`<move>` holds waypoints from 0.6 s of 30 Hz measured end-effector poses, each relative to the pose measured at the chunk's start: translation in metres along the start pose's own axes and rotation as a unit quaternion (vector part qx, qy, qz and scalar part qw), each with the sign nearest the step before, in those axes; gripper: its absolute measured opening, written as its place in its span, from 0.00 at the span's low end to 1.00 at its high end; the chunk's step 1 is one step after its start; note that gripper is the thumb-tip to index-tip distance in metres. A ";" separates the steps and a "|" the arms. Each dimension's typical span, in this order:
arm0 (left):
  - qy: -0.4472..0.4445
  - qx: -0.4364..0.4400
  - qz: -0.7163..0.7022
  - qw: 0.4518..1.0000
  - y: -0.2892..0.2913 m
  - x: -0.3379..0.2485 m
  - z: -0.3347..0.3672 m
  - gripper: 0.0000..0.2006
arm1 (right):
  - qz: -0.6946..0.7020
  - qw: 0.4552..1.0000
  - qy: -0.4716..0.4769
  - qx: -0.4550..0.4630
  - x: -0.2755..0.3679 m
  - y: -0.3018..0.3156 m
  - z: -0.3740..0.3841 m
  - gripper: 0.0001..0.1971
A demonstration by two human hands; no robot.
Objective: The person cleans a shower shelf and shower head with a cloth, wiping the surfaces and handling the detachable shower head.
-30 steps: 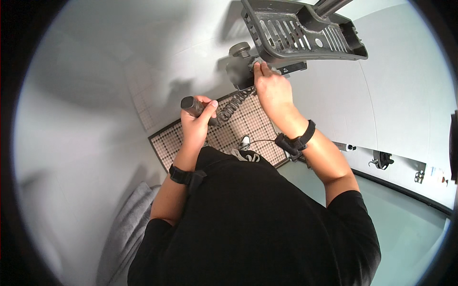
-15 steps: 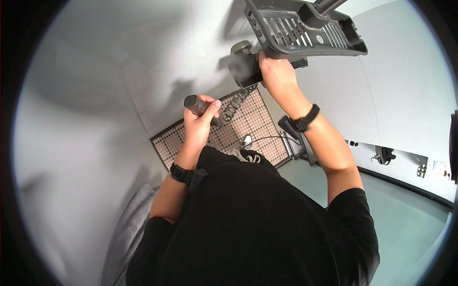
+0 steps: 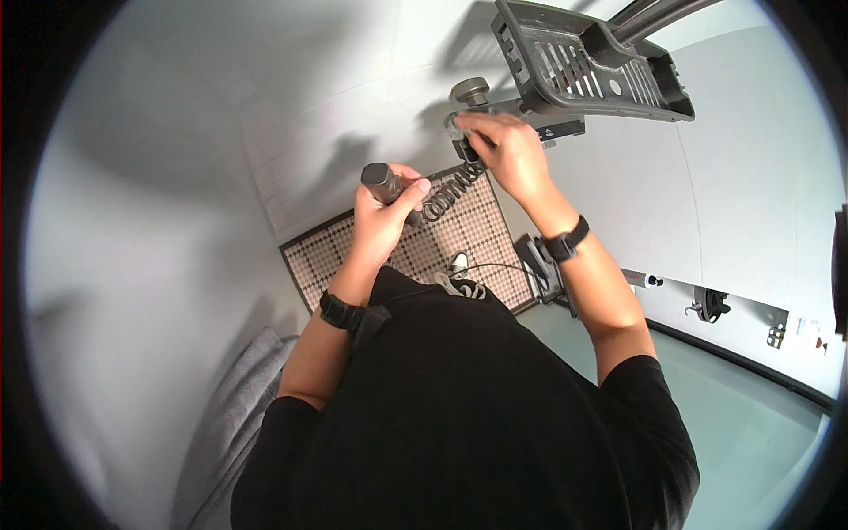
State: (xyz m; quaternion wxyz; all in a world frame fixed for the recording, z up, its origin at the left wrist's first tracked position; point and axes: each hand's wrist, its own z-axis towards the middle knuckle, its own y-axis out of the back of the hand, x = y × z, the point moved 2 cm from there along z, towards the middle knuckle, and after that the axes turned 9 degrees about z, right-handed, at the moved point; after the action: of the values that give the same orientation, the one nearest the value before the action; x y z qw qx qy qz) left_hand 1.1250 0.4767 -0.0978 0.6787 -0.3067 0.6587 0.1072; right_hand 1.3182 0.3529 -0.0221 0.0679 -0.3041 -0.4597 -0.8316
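My left hand (image 3: 385,212) is closed around a thick dark grey handle (image 3: 378,176) with a flat, rounded end pointing up. A dark coiled hose (image 3: 452,191) runs close by the handle, up to a dark wall fixture (image 3: 559,131). My right hand (image 3: 512,150) is at the left end of this fixture, with fingers and thumb bent around the end piece (image 3: 458,132). Just above those fingers a round grey knob (image 3: 470,90) sticks out. The handle's lower end is hidden by my left hand.
A dark slotted shelf (image 3: 601,75) hangs on a pole (image 3: 662,18) above the fixture. Below lies a checked mat (image 3: 318,256) with a dark border. A grey towel (image 3: 234,415) hangs at lower left. Black fittings (image 3: 709,305) are at the right.
My right hand has moved from under the shelf to the fixture's left end. In the picture, my left hand and the handle have shifted slightly right and up.
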 end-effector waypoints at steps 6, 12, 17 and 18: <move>0.000 0.006 0.039 0.999 0.001 -0.003 -0.002 0.05 | -0.033 0.999 0.017 0.005 0.007 -0.006 -0.005 0.13; 0.003 -0.029 0.002 1.000 0.006 0.004 -0.004 0.05 | -0.050 0.997 -0.010 -0.053 -0.021 0.004 -0.008 0.12; 0.010 -0.018 0.021 1.000 0.002 -0.004 -0.007 0.05 | -0.025 0.998 0.061 0.005 -0.008 -0.011 0.018 0.13; 0.004 -0.011 0.016 1.000 0.003 -0.004 -0.008 0.05 | -0.023 0.998 0.064 0.005 -0.009 -0.007 0.015 0.13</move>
State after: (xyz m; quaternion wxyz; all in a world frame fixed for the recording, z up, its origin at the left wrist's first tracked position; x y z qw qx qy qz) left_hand 1.1168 0.4756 -0.0940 0.6713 -0.3039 0.6646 0.1235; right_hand 1.3299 0.3679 -0.0265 0.0790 -0.2394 -0.4658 -0.8482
